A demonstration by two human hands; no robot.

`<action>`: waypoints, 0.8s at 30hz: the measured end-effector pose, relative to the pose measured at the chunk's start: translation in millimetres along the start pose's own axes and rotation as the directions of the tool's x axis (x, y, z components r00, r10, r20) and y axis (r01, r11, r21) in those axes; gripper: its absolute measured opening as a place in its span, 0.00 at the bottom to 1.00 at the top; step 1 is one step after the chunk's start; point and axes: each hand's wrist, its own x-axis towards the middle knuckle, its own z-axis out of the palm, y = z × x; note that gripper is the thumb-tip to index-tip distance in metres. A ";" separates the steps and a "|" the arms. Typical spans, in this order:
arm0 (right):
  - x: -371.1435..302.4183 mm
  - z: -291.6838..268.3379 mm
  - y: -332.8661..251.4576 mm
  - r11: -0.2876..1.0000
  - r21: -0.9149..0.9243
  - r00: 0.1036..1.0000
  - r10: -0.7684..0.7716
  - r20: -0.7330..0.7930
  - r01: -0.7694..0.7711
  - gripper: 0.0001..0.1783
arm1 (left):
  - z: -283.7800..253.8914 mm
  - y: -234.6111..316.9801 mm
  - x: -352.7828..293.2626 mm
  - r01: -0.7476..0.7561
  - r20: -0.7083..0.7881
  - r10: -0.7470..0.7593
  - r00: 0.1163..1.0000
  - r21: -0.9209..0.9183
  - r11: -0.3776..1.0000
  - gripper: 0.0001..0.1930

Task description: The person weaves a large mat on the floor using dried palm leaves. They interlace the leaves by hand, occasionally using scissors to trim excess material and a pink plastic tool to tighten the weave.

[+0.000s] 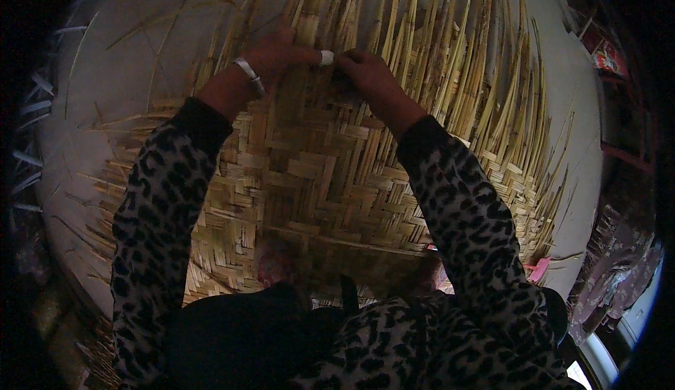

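Note:
A half-woven mat (pixel 316 172) of flat, straw-coloured split strips lies in front of me in a herringbone weave. Loose strip ends (pixel 450 46) fan out from its far edge. My left hand (pixel 275 56) is at that edge, closed around a broad strip (pixel 308 26), its thumb stretched to the right with white tape on the tip. Close beside that thumb, my right hand (pixel 369 81) has its fingers curled in and pressed together at the strips. Shadow hides what lies between its fingertips.
Pale floor (pixel 116 60) surrounds the mat. A pink-handled object (pixel 538 269) lies by the mat's right edge. Patterned cloth (pixel 612 270) hangs or lies at the far right. Pale sticks (pixel 31 119) are at the left rim. Thin strips jut out from the mat's left side.

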 end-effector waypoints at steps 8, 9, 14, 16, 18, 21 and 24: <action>-10.7 2.4 -5.6 0.996 0.093 1.000 -0.004 -0.005 0.005 0.18 | -2.0 -9.8 16.4 0.109 -0.198 0.050 0.979 0.712 0.693 0.49; -11.4 2.2 -5.9 0.994 0.104 1.000 0.023 0.001 -0.023 0.17 | -0.1 -7.2 13.7 0.166 -0.231 0.012 0.973 0.733 0.660 0.49; -16.1 3.4 -5.2 0.999 0.026 0.998 -0.040 0.054 0.038 0.19 | 7.7 11.8 3.5 0.088 -0.116 0.024 0.993 0.857 0.508 0.46; -16.7 5.2 -3.5 0.997 0.014 0.997 -0.071 0.043 0.070 0.19 | 8.6 12.8 4.5 0.080 -0.108 0.020 0.994 0.840 0.537 0.46; -16.2 6.1 -0.5 0.997 -0.031 0.997 -0.070 0.023 0.071 0.19 | 8.8 8.7 7.9 0.157 -0.221 0.060 0.973 0.835 0.528 0.46; -13.6 6.8 6.9 0.995 -0.074 0.997 -0.071 -0.021 0.069 0.19 | 7.1 0.1 15.1 0.046 -0.144 0.196 0.970 0.899 0.435 0.46; -8.2 7.5 14.9 0.991 -0.116 0.996 -0.067 -0.058 0.060 0.18 | 4.6 -7.9 16.9 0.091 -0.185 0.146 0.972 0.867 0.490 0.47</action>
